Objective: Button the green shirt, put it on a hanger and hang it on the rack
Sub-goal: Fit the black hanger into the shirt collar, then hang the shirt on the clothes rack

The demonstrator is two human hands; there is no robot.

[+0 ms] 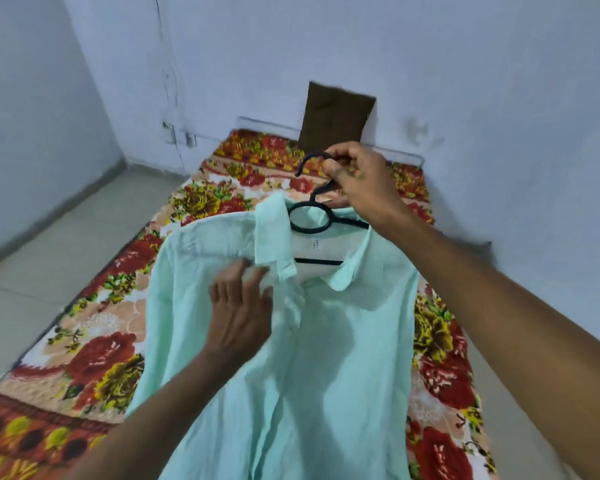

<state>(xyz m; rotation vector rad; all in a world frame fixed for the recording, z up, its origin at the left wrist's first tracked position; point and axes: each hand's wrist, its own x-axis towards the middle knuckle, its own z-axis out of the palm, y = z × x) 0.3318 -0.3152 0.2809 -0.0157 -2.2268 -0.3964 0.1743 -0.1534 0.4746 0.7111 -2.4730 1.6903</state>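
Observation:
The pale green shirt [326, 341] hangs on a black hanger [309, 220], front toward me, above the floral bed. My right hand [361, 181] grips the hanger's neck just below its hook, holding the shirt up. My left hand [239, 306] lies against the shirt's chest left of the placket, fingers fairly straight and slightly blurred. The collar is open at the top and the hanger's bar shows inside it. No rack is in view.
A bed with a red and yellow floral cover [101, 341] lies below the shirt. A brown cushion [336, 116] leans on the white wall at the bed's head. Tiled floor [49, 237] runs along the left side.

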